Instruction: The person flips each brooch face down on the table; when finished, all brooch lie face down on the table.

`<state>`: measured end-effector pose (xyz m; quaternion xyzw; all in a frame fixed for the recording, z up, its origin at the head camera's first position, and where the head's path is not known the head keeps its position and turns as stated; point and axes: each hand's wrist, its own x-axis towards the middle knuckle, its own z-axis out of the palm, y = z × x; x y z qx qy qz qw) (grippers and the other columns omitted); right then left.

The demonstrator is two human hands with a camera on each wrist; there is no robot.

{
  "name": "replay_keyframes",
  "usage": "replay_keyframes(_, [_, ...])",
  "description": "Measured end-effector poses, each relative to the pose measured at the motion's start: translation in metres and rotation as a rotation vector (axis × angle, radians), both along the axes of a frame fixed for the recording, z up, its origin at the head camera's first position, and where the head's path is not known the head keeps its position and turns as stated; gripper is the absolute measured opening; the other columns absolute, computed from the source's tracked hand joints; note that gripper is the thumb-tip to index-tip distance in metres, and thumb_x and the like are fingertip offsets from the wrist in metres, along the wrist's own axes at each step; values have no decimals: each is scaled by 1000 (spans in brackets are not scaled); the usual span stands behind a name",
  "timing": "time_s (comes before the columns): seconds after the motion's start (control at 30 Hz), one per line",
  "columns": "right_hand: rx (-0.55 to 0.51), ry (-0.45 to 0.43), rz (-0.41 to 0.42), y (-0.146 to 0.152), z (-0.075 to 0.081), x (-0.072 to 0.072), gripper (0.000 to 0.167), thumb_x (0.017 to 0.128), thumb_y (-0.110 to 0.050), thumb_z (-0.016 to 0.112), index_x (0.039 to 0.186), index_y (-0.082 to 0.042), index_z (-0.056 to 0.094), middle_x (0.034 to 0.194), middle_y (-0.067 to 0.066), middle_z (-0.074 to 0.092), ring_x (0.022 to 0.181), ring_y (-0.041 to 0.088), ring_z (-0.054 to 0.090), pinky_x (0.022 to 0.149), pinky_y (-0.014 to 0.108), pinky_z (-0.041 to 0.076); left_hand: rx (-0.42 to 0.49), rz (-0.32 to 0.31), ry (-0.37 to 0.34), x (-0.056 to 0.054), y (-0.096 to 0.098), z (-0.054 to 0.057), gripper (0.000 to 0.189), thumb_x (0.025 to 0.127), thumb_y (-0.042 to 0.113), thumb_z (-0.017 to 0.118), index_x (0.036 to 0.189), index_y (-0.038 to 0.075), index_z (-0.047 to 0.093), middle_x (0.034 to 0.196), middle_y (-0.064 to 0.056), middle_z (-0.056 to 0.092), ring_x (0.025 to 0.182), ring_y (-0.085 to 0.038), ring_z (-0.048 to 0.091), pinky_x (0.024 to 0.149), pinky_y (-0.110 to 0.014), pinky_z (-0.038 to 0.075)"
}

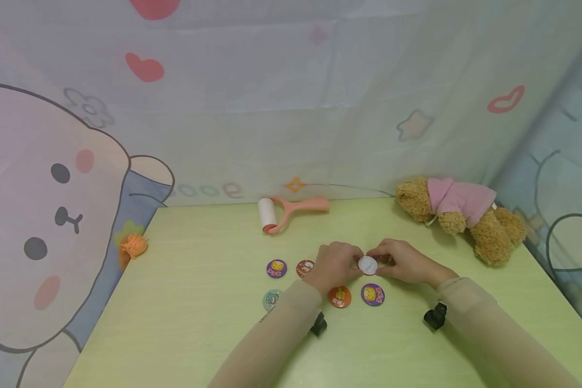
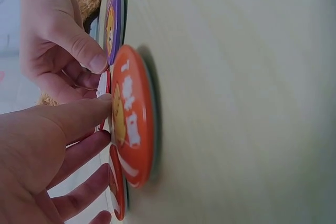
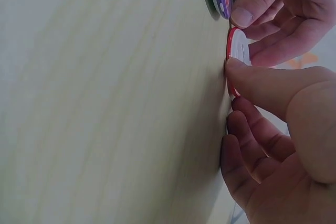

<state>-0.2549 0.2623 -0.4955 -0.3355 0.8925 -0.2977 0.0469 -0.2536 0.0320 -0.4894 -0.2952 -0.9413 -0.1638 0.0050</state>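
At the table [image 1: 194, 302], left hand [image 1: 337, 263] and right hand [image 1: 405, 262] fingers [image 1: 382, 249] pinch a round badge [image 1: 367, 265], white face upward.

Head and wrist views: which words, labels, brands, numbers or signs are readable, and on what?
"oo": on the backdrop; its neighbouring letters are unclear.
Orange badge: white characters, too blurred.
Left purple badge, right purple badge: lettering too small.
White disc: faint mark, illegible.
Left sleeve: dark print, too small.
No brand or number can be read.
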Motion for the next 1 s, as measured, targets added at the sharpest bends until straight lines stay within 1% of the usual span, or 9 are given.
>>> replay_keyframes(0.13, [3, -7, 7, -1, 2, 0, 34, 93, -12, 81, 125, -4, 75, 101, 1, 67, 88, 15, 60, 76, 30, 53, -5, 8, 2, 1, -1, 1, 25, 92, 39, 83, 113, 27, 81, 108, 13, 78, 100, -13, 69, 86, -43, 53])
replay_keyframes(0.37, [7, -11, 8, -4, 3, 0, 33, 92, -11, 82, 124, -4, 75, 100, 1, 67, 87, 16, 59, 75, 30, 53, -6, 5, 17, 1, -4, 1, 23, 91, 36, 83, 112, 26, 80, 105, 11, 78, 95, -12, 68, 83, -42, 53])
replay_keyframes(0.53, [11, -25, 1, -6, 6, 1, 34, 92, -12, 82, 124, -3, 75, 100, 2, 67, 88, 17, 59, 76, 31, 54, 2, -3, 3, 1, -8, 4, 29, 91, 36, 83, 118, 24, 78, 109, 10, 78, 99, -14, 69, 84, -43, 54])
replay_keyframes(0.7, [22, -52, -17, -7, 9, 0, 34, 92, -13, 82, 123, -2, 74, 102, 2, 68, 90, 18, 63, 80, 34, 57, 32, -13, -24, 2, -15, 10, 34, 92, 36, 81, 123, 21, 76, 114, 7, 77, 106, -17, 70, 89, -42, 54])
replay_keyframes(0.87, [59, -8, -33, -8, 11, -3, 37, 92, -15, 82, 124, 0, 73, 101, 3, 68, 90, 17, 62, 79, 35, 55, 37, -24, -33, 2, -25, 18, 35, 95, 37, 79, 124, 19, 76, 116, 6, 77, 107, -16, 70, 90, -40, 54])
replay_keyframes(1.0, [73, 29, -43, -12, 13, -3, 39, 92, -20, 83, 125, 0, 73, 106, 5, 71, 96, 21, 64, 85, 41, 54, 38, -36, -27, 1, -32, 20, 35, 95, 37, 78, 124, 18, 76, 116, 6, 77, 106, -15, 70, 89, -37, 55])
